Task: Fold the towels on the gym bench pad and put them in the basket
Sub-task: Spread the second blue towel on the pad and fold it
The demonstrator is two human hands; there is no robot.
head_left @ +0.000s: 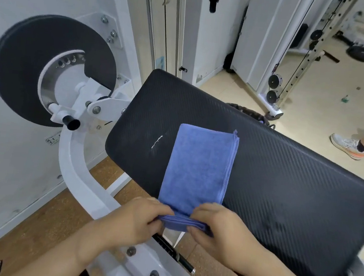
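The towel is lying as a strip on the pad mid-frame; the left hand and right hand are pinching its near end, probably for another fold.

Single head-worn wide-angle camera. Faces forward, tilted down across bench pad. Close range: left hand, right hand, towel at lower centre. Gym floor fills upper right.
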